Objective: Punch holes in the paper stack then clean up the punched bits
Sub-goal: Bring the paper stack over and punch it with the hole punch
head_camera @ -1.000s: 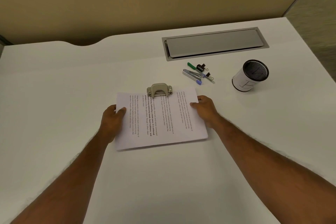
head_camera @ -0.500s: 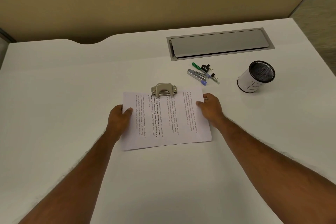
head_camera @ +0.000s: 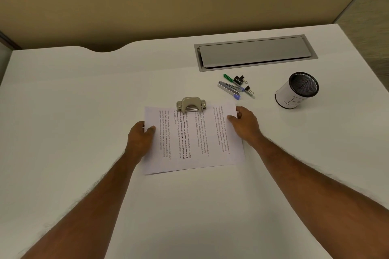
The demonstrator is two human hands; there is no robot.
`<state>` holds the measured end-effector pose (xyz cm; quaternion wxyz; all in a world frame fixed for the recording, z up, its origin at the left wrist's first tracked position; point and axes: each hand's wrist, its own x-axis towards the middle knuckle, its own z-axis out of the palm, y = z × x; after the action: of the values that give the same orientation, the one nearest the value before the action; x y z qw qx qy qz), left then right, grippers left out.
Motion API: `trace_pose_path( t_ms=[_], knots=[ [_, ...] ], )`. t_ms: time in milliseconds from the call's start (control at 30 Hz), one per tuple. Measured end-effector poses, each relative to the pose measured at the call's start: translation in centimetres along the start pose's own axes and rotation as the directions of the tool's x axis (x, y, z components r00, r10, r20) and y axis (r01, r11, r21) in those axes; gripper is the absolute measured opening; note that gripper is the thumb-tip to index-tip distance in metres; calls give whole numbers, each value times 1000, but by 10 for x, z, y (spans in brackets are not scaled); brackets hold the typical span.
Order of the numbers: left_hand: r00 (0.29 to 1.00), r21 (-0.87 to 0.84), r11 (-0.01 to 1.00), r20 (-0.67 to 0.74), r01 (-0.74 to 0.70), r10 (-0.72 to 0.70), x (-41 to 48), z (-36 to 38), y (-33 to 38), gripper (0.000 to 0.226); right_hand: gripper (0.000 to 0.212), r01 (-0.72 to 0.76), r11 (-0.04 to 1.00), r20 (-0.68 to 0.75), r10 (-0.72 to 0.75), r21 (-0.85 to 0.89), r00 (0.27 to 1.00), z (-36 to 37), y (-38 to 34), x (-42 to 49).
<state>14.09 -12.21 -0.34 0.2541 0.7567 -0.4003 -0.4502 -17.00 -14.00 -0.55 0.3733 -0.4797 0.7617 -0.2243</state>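
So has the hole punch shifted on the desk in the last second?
No. The hole punch keeps the same spacing from the cup and the grey desk hatch; only the camera view shifted.

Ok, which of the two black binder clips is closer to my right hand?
The front binder clip, by the blue cap; the other clip sits farther back beside the green pen.

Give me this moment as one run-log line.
phase: pre-punch | paper stack: far edge at hole punch | left hand: grips stack's left edge | right hand: grips right edge
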Motion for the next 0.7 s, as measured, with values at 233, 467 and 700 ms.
trace_pose_path(
  t_ms=[233, 467, 700],
  knots=[
    [1000, 13, 1000, -5, -7, 7, -3, 1, 2, 32, 44, 155, 974, -147, -180, -164, 973, 8, -28, 11],
    [1000, 23, 1000, -24, -3, 3, -3, 2, 0, 31, 29, 361, 924, 114, -348, -126, 931, 50, -95, 41],
    [998, 15, 1000, -59, 12, -11, 2, 6, -7, 28, 36, 484, 798, 217, -433, -360, 875, 83, -130, 72]
  ],
)
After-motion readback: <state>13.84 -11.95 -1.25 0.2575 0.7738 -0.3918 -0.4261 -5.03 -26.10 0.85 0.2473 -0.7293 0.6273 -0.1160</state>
